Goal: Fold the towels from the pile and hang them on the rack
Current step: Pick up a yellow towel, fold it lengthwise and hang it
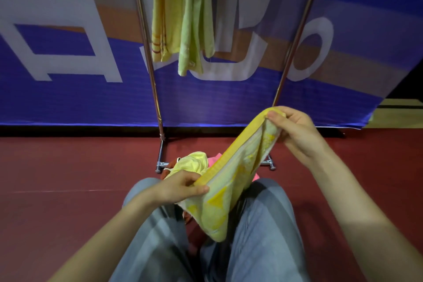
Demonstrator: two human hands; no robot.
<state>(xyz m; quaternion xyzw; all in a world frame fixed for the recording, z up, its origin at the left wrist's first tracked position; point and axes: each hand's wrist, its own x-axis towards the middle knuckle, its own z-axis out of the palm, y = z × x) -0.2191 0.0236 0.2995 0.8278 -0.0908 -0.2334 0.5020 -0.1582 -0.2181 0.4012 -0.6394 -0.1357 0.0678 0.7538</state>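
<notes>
A yellow towel (231, 192) with a darker yellow border is stretched between my hands above my knees. My left hand (180, 186) pinches its lower corner. My right hand (295, 130) pinches the upper corner, higher and further right. The towel's body sags down between my legs. The pile (194, 163) of pale yellow, pink and orange towels lies on the floor beyond my knees, partly hidden by the held towel. On the metal rack (148, 57) hang a yellow towel (163, 11) and a green towel (195, 18).
The rack's right pole (295, 43) slants up from its wheeled foot (271, 165). A blue and orange banner (68, 89) with white letters stands behind the rack. Dark red floor (68, 167) lies around my grey-trousered legs (263, 236).
</notes>
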